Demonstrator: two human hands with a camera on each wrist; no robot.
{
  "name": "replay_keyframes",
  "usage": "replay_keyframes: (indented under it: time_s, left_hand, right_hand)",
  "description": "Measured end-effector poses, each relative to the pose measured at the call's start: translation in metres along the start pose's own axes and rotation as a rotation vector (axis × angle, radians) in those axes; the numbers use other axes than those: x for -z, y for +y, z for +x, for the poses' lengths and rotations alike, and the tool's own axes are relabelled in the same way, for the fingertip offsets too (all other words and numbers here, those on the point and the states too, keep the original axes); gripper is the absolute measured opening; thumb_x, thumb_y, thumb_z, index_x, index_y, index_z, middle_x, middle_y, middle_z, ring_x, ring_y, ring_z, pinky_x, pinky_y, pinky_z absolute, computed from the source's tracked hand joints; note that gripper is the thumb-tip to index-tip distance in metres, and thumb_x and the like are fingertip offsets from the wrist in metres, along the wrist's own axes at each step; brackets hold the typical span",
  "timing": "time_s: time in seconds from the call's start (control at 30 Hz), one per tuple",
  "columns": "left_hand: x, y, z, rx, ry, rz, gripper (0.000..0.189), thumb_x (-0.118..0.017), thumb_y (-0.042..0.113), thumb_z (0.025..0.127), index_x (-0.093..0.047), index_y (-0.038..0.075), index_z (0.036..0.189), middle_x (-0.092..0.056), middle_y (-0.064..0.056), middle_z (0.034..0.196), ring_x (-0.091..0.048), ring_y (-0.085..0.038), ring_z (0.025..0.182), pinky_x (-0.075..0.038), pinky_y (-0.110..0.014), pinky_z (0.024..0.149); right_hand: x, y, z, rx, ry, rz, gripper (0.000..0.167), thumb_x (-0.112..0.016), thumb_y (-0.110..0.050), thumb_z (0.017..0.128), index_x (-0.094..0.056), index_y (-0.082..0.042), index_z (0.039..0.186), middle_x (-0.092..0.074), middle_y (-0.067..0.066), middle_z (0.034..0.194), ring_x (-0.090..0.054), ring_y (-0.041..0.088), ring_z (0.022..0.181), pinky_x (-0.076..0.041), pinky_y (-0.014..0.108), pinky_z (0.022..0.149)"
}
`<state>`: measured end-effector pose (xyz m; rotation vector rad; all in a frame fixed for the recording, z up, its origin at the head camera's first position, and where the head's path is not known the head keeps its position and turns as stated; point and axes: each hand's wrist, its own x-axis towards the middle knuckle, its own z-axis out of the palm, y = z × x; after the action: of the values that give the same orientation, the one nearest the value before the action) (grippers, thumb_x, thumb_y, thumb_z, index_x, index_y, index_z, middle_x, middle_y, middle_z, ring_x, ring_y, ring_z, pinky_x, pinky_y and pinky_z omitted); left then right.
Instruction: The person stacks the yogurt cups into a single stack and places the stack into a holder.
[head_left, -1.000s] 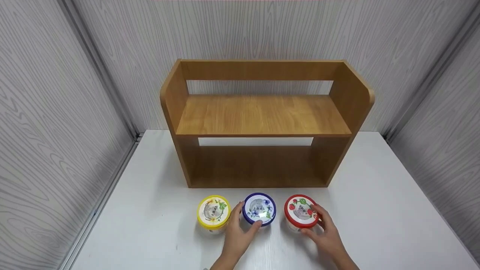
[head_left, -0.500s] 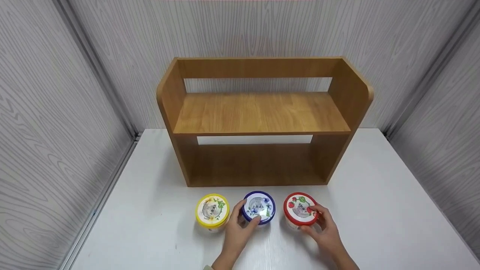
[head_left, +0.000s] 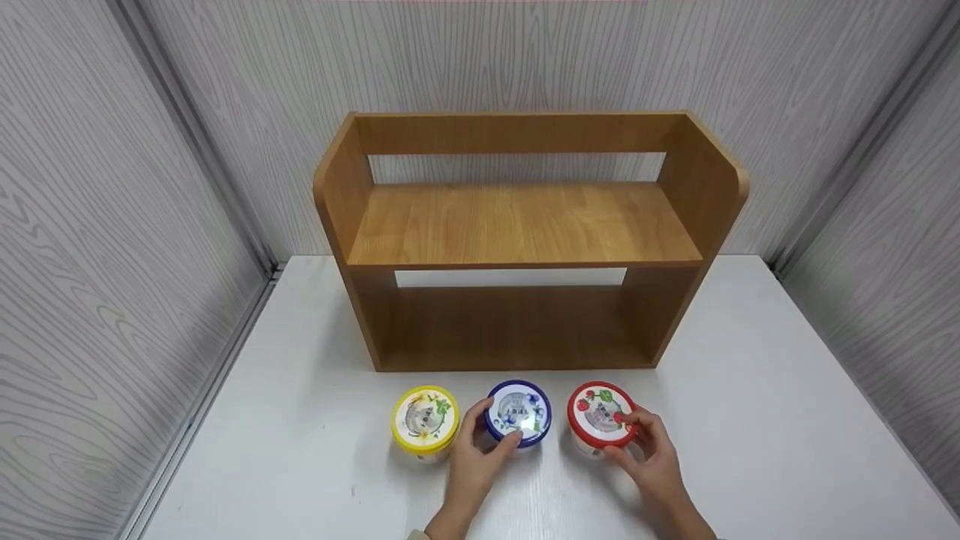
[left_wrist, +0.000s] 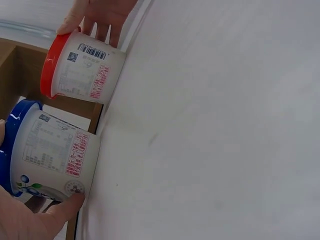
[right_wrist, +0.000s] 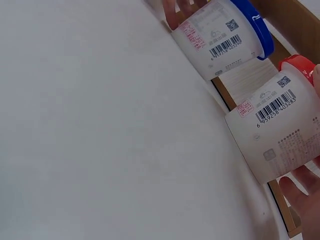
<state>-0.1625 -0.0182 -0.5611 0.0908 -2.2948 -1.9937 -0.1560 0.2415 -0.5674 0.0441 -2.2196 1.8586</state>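
Note:
Three white tubs with fruit-printed lids stand upright in a row on the table. My left hand (head_left: 474,469) grips the blue-lidded tub (head_left: 516,414) in the middle, thumb at the lid's near edge and fingers along its left side. On the right, the red-lidded tub (head_left: 598,416) is held by my right hand (head_left: 654,463) from its right and near sides. The yellow-lidded tub (head_left: 425,420) stands to the left of my left hand, untouched. Printed labels show on the blue-lidded tub (left_wrist: 55,150) in the left wrist view and on the red-lidded tub (right_wrist: 275,130) in the right wrist view.
Right behind the tubs stands a two-level wooden shelf (head_left: 525,225) with side panels and an open front. The white table (head_left: 750,450) extends to both sides. Grey wood-patterned walls (head_left: 495,60) enclose the back and sides.
The head view has shifted slightly. Both hands keep their grips, and the tubs stay in about the same places.

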Motion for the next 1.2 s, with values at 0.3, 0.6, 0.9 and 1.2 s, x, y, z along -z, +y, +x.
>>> replay_keyframes:
  time_s: [0.3, 0.6, 0.9, 1.2]
  left_hand:
    - [-0.002, 0.000, 0.000, 0.056, 0.020, 0.029, 0.067, -0.077, 0.045, 0.071, -0.049, 0.027, 0.129, -0.044, -0.004, 0.139, -0.037, -0.026, 0.131, -0.034, -0.042, 0.104]
    - [-0.003, 0.000, 0.000, 0.055, 0.017, 0.032, 0.068, -0.078, 0.045, 0.071, -0.049, 0.027, 0.130, -0.044, -0.004, 0.139, -0.036, -0.026, 0.131, -0.032, -0.043, 0.105]
    - [-0.001, -0.002, 0.000, -0.012, -0.002, -0.076, 0.068, -0.079, 0.036, 0.072, -0.048, 0.019, 0.130, -0.043, -0.009, 0.138, -0.041, -0.027, 0.127, -0.036, -0.040, 0.102]
    - [-0.001, 0.001, 0.000, 0.046, 0.004, -0.025, 0.069, -0.078, 0.044, 0.070, -0.048, 0.025, 0.130, -0.042, -0.007, 0.139, -0.040, -0.027, 0.128, -0.036, -0.041, 0.102]
  right_hand:
    - [0.000, 0.009, 0.001, -0.002, -0.043, -0.036, 0.065, -0.082, -0.014, 0.069, -0.041, -0.007, 0.118, -0.043, 0.004, 0.129, -0.043, 0.017, 0.118, -0.039, 0.015, 0.094]
    - [0.000, 0.006, 0.002, 0.005, -0.008, -0.017, 0.062, -0.081, -0.014, 0.071, -0.041, -0.004, 0.117, -0.043, 0.004, 0.127, -0.043, 0.015, 0.118, -0.039, 0.017, 0.095]
    - [-0.001, -0.008, 0.004, 0.124, 0.007, 0.026, 0.064, -0.079, 0.003, 0.069, -0.040, 0.006, 0.119, -0.045, 0.012, 0.124, -0.048, 0.009, 0.114, -0.042, 0.018, 0.093]
    - [-0.004, -0.027, 0.006, 0.105, 0.026, 0.019, 0.063, -0.078, -0.003, 0.073, -0.039, 0.001, 0.122, -0.044, 0.010, 0.128, -0.046, 0.008, 0.118, -0.041, 0.020, 0.095]
